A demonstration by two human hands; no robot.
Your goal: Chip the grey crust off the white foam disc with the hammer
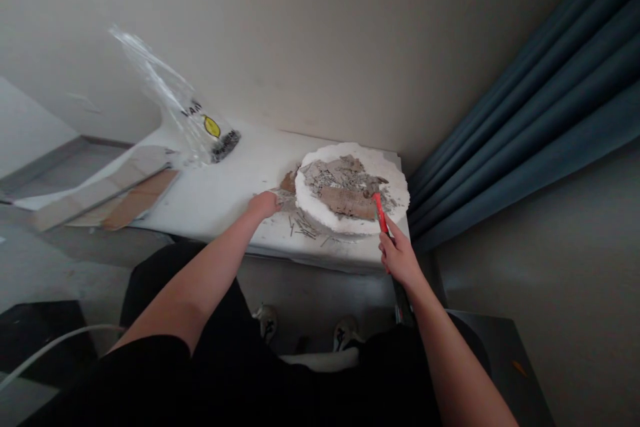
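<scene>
My right hand [397, 253] is wrapped round the red handle of a claw hammer [381, 212]. Its metal head rests on or just above a brown corrugated piece, perhaps cardboard [345, 202], on a thick round white slab [320, 215]. Grey fragments [333, 173] cover much of the slab's top. My left hand [265, 204] is closed at the slab's left side, by a greyish, partly see-through thing [286, 199]; what its fingers hold I cannot make out. Several thin nail-like pieces [303, 225] lie scattered near the slab's front left edge.
The white table [220, 203] stands against a wall. A clear plastic bag with a yellow lemon print [185, 113] is on it at the back left, with cardboard strips [143, 199] at the left end. A blue-grey curtain [525, 93] hangs close on the right.
</scene>
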